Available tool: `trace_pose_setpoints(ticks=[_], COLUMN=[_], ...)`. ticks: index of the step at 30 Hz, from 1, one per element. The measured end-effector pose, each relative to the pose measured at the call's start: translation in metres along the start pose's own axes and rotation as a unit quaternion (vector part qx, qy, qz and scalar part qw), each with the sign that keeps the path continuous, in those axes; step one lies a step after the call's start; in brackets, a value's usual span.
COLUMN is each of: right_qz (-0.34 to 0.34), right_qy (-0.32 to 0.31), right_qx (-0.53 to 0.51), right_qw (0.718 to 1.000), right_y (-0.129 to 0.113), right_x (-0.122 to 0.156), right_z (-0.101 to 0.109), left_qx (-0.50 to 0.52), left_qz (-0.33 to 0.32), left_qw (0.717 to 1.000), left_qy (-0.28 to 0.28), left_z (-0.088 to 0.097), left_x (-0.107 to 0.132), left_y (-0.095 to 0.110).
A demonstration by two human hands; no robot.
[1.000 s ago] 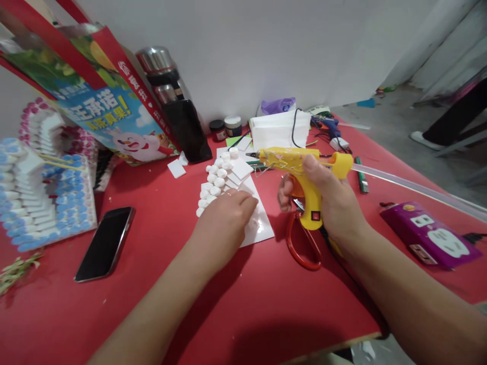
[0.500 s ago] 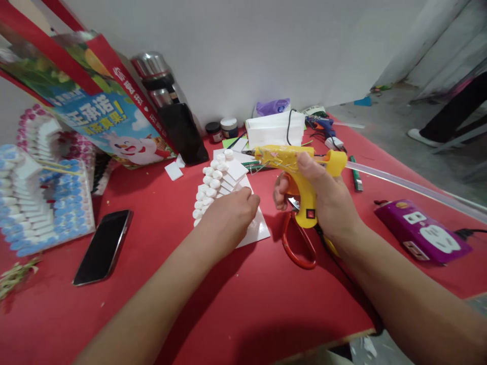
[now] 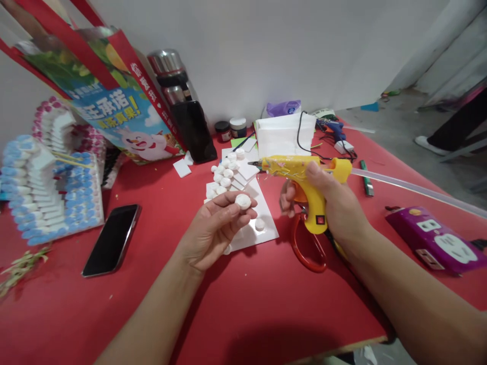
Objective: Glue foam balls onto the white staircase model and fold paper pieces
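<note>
My left hand (image 3: 213, 230) is turned palm up over the red table (image 3: 243, 304), pinching a small white round piece (image 3: 242, 201) between thumb and fingertips. Below it lies a white board (image 3: 251, 223) with stepped white squares and a row of the same white round pieces (image 3: 224, 177); one loose piece (image 3: 259, 223) sits on the board. My right hand (image 3: 335, 203) grips a yellow glue gun (image 3: 300, 175) by its handle, nozzle pointing left, a little above the board. A clear glue stick (image 3: 411, 187) juts out of its back.
Red-handled scissors (image 3: 308, 248) lie under the gun. A black phone (image 3: 112, 239) lies at left, beside blue and pink stepped models (image 3: 45, 192). A purple power strip (image 3: 433, 238) sits at right. A printed bag (image 3: 114, 111), flask (image 3: 171, 76), jars and folded white cloth (image 3: 283, 134) stand at the back.
My left hand lifted off the board, turned palm up and now holds a white round piece. The glue gun stayed nearly in place.
</note>
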State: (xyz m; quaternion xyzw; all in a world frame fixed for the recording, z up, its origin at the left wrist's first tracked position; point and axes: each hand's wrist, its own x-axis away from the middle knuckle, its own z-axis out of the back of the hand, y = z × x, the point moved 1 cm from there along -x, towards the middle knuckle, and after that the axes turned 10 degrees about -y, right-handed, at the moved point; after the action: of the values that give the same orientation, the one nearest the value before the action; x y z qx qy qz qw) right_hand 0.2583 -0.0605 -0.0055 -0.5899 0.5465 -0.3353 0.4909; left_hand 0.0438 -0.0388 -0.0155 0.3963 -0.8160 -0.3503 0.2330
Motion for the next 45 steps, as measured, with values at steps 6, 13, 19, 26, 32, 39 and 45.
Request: trace_pose_setpoints(ticks=[6, 13, 19, 26, 32, 39, 45], right_qz=[-0.014, -0.039, -0.043, -0.041, -0.058, -0.066, -0.052], right_qy=[-0.051, -0.078, -0.106, -0.142, -0.142, -0.133, -0.117], right_qx=[0.000, 0.002, 0.015, 0.084, 0.099, 0.104, 0.124], right_qw=[0.999, 0.996, 0.993, 0.985, 0.983, 0.983, 0.984], right_y=[0.002, 0.005, 0.006, 0.009, 0.009, 0.009, 0.007], right_x=[0.003, 0.005, 0.005, 0.007, 0.007, 0.007, 0.007], right_z=[-0.002, -0.001, -0.004, 0.000, -0.001, -0.002, -0.002], left_qx=[-0.023, -0.046, -0.049, -0.060, -0.098, -0.113, -0.097], left_qz=[-0.027, -0.091, -0.098, -0.090, -0.092, -0.103, -0.099], left_qw=[0.998, 0.991, 0.990, 0.991, 0.986, 0.985, 0.987], left_qy=[0.043, 0.091, 0.090, 0.085, 0.095, 0.080, 0.087], left_z=[0.002, 0.011, 0.011, 0.008, 0.009, 0.010, 0.009], left_x=[0.002, 0.000, 0.000, 0.000, 0.000, 0.001, 0.001], left_y=[0.005, 0.012, 0.010, 0.010, 0.009, 0.008, 0.008])
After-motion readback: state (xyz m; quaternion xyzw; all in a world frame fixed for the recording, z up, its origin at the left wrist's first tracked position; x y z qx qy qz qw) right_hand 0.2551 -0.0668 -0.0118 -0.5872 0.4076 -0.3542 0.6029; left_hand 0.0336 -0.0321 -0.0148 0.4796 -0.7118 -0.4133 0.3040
